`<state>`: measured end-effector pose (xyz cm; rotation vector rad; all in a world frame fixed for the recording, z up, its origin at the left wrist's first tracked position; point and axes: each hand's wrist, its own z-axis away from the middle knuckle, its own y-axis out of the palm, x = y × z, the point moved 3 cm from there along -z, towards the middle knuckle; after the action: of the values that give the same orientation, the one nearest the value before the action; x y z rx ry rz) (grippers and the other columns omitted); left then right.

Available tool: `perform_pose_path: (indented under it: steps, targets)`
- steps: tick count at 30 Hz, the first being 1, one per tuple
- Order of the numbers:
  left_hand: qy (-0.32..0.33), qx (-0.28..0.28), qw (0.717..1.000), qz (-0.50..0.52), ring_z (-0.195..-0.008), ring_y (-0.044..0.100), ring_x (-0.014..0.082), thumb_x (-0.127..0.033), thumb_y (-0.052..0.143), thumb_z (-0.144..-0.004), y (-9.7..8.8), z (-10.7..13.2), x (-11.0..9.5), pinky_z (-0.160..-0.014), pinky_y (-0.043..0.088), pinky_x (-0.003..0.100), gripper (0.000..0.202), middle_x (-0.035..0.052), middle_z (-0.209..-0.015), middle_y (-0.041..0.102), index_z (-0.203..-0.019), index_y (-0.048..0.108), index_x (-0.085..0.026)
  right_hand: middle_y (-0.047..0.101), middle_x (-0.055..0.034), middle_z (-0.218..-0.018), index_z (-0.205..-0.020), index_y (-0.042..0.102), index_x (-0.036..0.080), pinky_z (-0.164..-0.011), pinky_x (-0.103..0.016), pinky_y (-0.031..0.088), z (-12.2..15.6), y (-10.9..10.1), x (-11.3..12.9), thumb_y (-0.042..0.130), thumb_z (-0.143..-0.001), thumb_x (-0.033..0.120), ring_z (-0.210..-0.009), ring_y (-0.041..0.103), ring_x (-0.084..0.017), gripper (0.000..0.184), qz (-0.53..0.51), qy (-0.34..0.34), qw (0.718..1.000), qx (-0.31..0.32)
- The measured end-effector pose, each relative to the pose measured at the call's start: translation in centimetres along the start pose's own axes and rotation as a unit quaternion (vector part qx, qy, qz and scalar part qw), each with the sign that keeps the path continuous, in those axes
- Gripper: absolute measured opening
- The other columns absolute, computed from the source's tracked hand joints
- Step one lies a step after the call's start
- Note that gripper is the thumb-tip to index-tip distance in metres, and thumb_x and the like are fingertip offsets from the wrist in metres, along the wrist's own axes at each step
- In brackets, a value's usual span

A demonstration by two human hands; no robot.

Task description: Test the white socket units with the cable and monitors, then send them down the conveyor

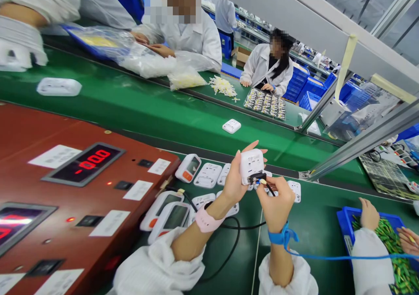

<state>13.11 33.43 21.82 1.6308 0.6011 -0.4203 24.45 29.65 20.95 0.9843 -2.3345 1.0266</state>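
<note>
My left hand (pixel 235 179) grips a small white plastic electronic unit (pixel 251 164), back side up, with the fingers behind it. My right hand (pixel 277 199) pinches a black connector (pixel 257 178) with coloured wires and a black cable, held against the unit's lower edge. A pink band (pixel 207 218) is on my left wrist, a blue wrist strap (pixel 282 237) with a blue cord on my right. Below and left of my hands lie several similar units. Some show a grey screen and an orange button, like the upper one (pixel 188 168); others lie back side up (pixel 207 175).
A red-brown test box (pixel 131 164) with lit red displays stands left. Beyond runs a green conveyor belt (pixel 153 107) carrying white units (pixel 231 126). At right, another person's hand (pixel 369 214) reaches into a blue tray (pixel 343 225) of green parts. Co-workers sit across the belt.
</note>
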Motion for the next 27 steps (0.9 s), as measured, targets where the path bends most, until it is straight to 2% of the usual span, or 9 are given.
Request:
perform_pose_path:
  steps: [4, 8, 14, 18, 27]
  targets:
    - [0.004, -0.006, 1.0, -0.011, -0.086, 0.061, 0.0169, -0.061, 0.057, -0.08, -0.1, -0.1, 0.0, -0.075, 0.054, 0.028, 0.062, 0.009, -0.114, 0.065, -0.126, 0.057, -0.019, 0.063, -0.0055, -0.074, -0.08, 0.066, 0.022, -0.061, -0.027, 0.05, -0.1, -0.2, 0.1, 0.053, -0.082, 0.023, -0.068, 0.06, -0.016, 0.013, -0.014, 0.001, 1.0, 0.022]
    - [0.022, -0.008, 0.999, -0.037, -0.086, 0.061, 0.0178, -0.061, 0.058, -0.08, -0.2, 0.0, 0.0, -0.076, 0.053, 0.028, 0.062, 0.0094, -0.113, 0.065, -0.124, 0.059, -0.018, 0.064, -0.006, -0.074, -0.083, 0.067, 0.03, -0.063, -0.031, 0.052, -0.3, -0.4, -0.1, 0.053, -0.082, 0.023, -0.069, 0.061, -0.019, 0.016, -0.054, 0.037, 0.996, 0.06]
    - [0.061, -0.022, 0.993, -0.1, -0.086, 0.061, 0.0186, -0.068, 0.056, -0.077, -0.4, 0.0, 0.1, -0.072, 0.051, 0.027, 0.069, 0.0102, -0.11, 0.066, -0.124, 0.059, -0.018, 0.063, -0.0036, -0.068, -0.078, 0.069, 0.021, -0.059, -0.028, 0.05, -0.7, -0.7, 0.5, 0.057, -0.076, 0.019, -0.061, 0.059, -0.015, 0.013, -0.078, 0.026, 0.996, 0.043]
    - [0.06, -0.018, 0.991, -0.117, -0.085, 0.061, 0.019, -0.069, 0.054, -0.078, -0.4, 0.0, 0.2, -0.071, 0.051, 0.027, 0.069, 0.0104, -0.109, 0.066, -0.124, 0.059, -0.018, 0.064, -0.0017, -0.066, -0.076, 0.07, 0.016, -0.058, -0.023, 0.049, -1.0, -0.8, 0.7, 0.058, -0.074, 0.016, -0.059, 0.058, -0.012, 0.011, -0.092, 0.012, 0.995, 0.032]
    - [0.04, -0.015, 0.996, -0.083, -0.08, 0.061, 0.0175, -0.069, 0.057, -0.075, -0.1, -0.1, 0.3, -0.068, 0.052, 0.027, 0.072, 0.0097, -0.103, 0.068, -0.123, 0.059, -0.016, 0.062, -0.0026, -0.066, -0.079, 0.072, 0.016, -0.057, -0.023, 0.045, -0.8, -0.4, 0.7, 0.056, -0.077, 0.015, -0.059, 0.054, -0.011, 0.016, -0.094, 0.001, 0.994, 0.047]
